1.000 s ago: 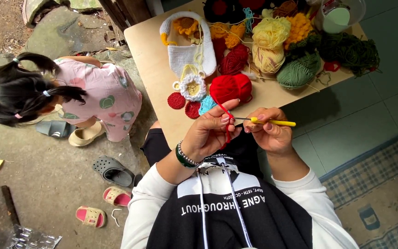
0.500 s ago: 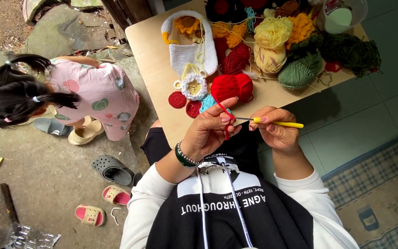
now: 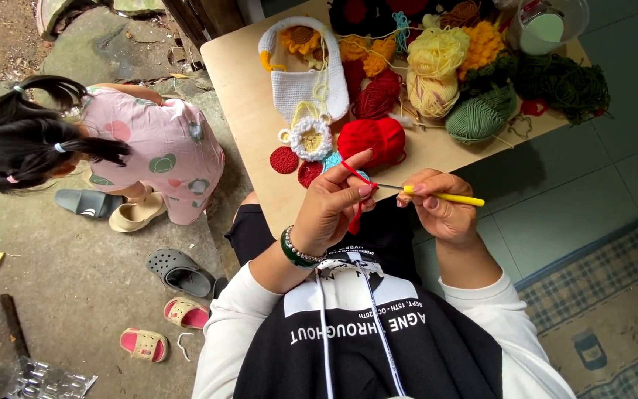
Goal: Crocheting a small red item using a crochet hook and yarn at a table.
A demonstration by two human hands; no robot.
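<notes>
A strand of red yarn (image 3: pixel 354 193) is pinched in the closed grip of the left hand (image 3: pixel 334 207), a yellow-handled crochet hook (image 3: pixel 437 195) is held in the closed grip of the right hand (image 3: pixel 441 210), both just below the counter (image 3: pixel 249 96) edge, where a red yarn ball (image 3: pixel 371 140) is set.

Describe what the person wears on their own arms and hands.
Both arms are in long white sleeves, the left sleeve pushed up the forearm, the right sleeve reaching near the wrist. The left hand has a dark green beaded bracelet with a pale strand at the wrist. The right hand is bare; its nails look painted pink.
</notes>
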